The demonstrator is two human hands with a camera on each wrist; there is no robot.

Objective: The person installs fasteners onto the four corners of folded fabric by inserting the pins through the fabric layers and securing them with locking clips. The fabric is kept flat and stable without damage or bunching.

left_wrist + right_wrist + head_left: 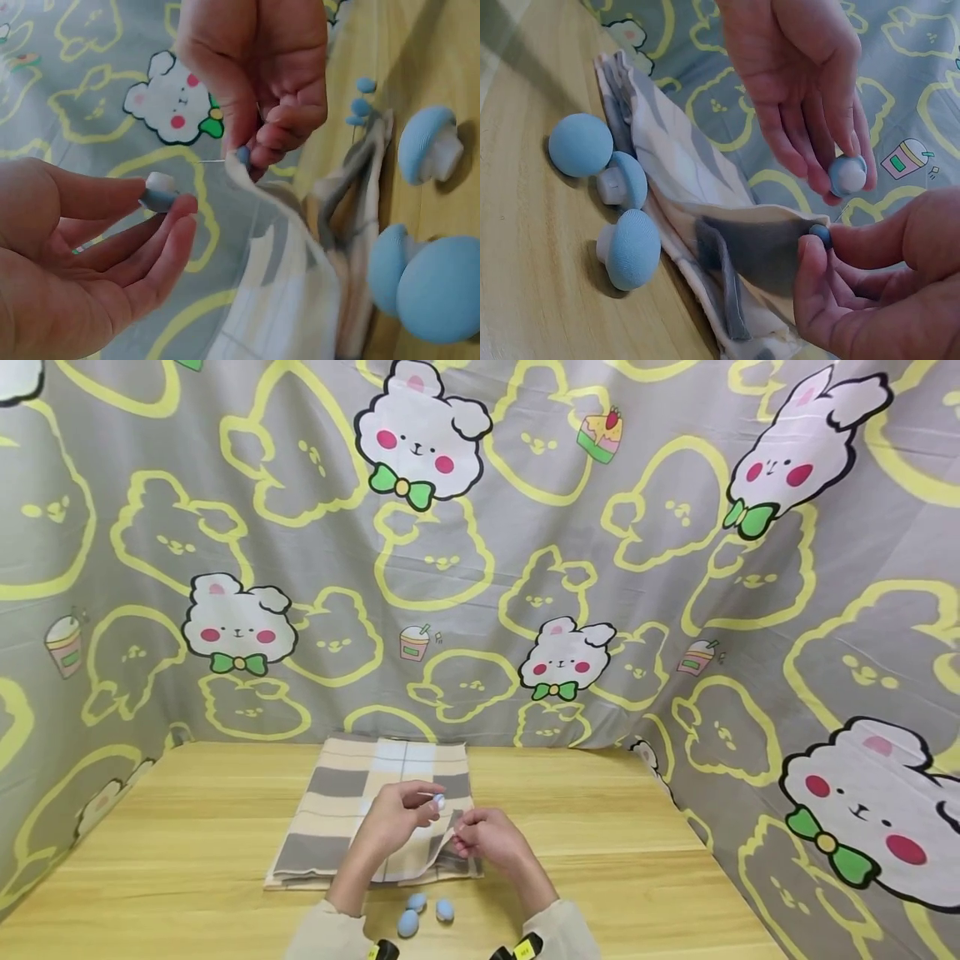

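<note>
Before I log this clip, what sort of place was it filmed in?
Probably a makeshift filming booth, though the wider room is hidden: a cartoon-print curtain hangs behind and on both sides of a wood-grain table, which bears a plaid cloth and small blue-capped pieces.

Two hands busy over a folded cloth.
The left hand (392,817) holds a small, round, blue and white thing (439,802) between finger and thumb, above a folded cream, grey and white checked cloth (337,818). The right hand (492,837) pinches the cloth's near right edge and lifts it up. Three little round light-blue pieces (407,924) sit on the yellow wooden table (187,827) in front of the cloth, two close together and one just to the right. Behind hangs a big grey fabric curtain (480,547) with white bunnies wearing green bows.
</note>
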